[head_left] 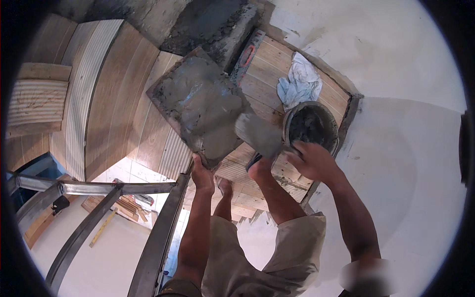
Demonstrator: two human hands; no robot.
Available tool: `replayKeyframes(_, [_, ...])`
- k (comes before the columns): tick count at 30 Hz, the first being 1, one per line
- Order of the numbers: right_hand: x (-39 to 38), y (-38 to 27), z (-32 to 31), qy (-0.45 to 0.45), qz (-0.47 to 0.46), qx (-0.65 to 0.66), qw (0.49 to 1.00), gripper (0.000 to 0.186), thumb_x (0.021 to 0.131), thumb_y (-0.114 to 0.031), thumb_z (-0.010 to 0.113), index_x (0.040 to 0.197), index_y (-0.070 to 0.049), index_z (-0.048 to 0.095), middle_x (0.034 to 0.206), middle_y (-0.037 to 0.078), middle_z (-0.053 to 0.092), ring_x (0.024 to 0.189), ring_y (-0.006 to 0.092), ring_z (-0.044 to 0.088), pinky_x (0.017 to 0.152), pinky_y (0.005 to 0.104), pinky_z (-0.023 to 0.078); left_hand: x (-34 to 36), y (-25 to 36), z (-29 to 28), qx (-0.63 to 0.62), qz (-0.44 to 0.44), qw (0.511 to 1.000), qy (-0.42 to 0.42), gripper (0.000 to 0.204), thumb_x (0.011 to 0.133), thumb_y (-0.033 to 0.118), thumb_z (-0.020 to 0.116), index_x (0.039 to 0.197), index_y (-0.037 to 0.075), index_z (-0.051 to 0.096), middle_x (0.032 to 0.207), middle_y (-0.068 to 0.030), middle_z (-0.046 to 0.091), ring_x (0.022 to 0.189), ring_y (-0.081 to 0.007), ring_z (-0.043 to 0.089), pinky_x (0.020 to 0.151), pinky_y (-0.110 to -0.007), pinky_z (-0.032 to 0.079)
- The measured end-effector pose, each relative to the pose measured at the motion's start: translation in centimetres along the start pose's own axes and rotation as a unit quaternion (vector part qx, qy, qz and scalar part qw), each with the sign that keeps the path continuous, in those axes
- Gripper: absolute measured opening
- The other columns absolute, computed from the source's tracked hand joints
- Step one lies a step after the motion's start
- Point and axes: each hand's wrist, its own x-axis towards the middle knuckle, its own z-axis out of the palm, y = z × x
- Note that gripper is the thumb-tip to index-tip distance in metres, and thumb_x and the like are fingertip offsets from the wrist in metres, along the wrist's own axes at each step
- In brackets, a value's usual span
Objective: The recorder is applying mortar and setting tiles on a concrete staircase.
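My left hand grips the near corner of a square tile, held tilted in front of me. Wet grey mortar covers most of its upturned face. In my right hand is a trowel, its blade smeared by motion and reaching across toward the tile's right edge. That hand's fingers close around the handle, which is mostly hidden. Just beyond my right hand stands a round bucket with dark mortar inside.
A white rag and a spirit level lie on the wood-look tiles ahead. Rough mortar covers the step at the back. Tiled stairs curve left; a metal railing stands at my lower left. A plastered wall rises on the right.
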Motion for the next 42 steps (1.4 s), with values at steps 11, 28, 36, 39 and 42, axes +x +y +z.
replayKeyframes(11, [-9.1, 14.0, 6.2, 0.059, 0.323, 0.064, 0.942, 0.044, 0.091, -0.033, 0.063, 0.107, 0.007, 0.058, 0.097, 0.030, 0.065, 0.093, 0.0477, 0.063, 0.082, 0.0518, 0.050, 0.0, 0.1, 0.0, -0.011, 0.031, 0.999, -0.020, 0.057, 0.104, 0.051, 0.034, 0.144, 0.012, 0.039, 0.143, -0.0096, 0.048, 0.128, -0.0284, 0.049, 0.103, -0.053, 0.042])
replayKeyframes(28, [-4.7, -6.1, 11.0, -0.001, 0.236, 0.636, 0.735, 0.043, 0.104, -0.050, 0.039, 0.111, -0.010, 0.054, 0.066, 0.002, 0.054, 0.049, 0.0143, 0.054, 0.044, 0.0299, 0.047, 2.4, 0.1, -0.2, -0.090, 0.077, 0.987, -0.112, 0.063, 0.105, 0.049, 0.035, 0.149, 0.004, 0.033, 0.147, -0.0127, 0.045, 0.134, -0.0302, 0.046, 0.112, -0.046, 0.036])
replayKeyframes(36, [-0.1, -8.0, 14.9, 0.007, 0.255, 0.717, 0.649, 0.045, 0.102, -0.054, 0.039, 0.099, -0.011, 0.053, 0.065, 0.004, 0.054, 0.044, 0.0181, 0.053, 0.042, 0.0328, 0.047, 3.1, -0.3, -0.6, -0.065, 0.064, 0.993, -0.073, 0.060, 0.105, 0.048, 0.037, 0.144, 0.002, 0.039, 0.140, -0.0118, 0.051, 0.129, -0.0257, 0.051, 0.108, -0.040, 0.041])
replayKeyframes(39, [1.8, -10.5, 14.1, 0.001, 0.307, 0.675, 0.671, 0.047, 0.102, -0.055, 0.041, 0.094, -0.010, 0.052, 0.064, 0.004, 0.053, 0.042, 0.0189, 0.051, 0.040, 0.0345, 0.047, 3.8, -1.0, -2.2, 0.072, 0.157, 0.985, 0.017, 0.062, 0.104, 0.051, 0.039, 0.124, -0.004, 0.058, 0.119, -0.0136, 0.062, 0.108, -0.0217, 0.058, 0.096, -0.034, 0.045])
replayKeyframes(42, [2.9, -10.0, 14.0, 0.017, 0.276, 0.656, 0.702, 0.047, 0.102, -0.054, 0.042, 0.091, -0.009, 0.050, 0.064, 0.005, 0.052, 0.042, 0.0184, 0.050, 0.039, 0.0342, 0.046, 2.7, -1.1, 0.0, 0.035, 0.149, 0.988, 0.029, 0.062, 0.105, 0.051, 0.038, 0.112, -0.005, 0.063, 0.105, -0.0109, 0.065, 0.096, -0.0204, 0.057, 0.088, -0.033, 0.045])
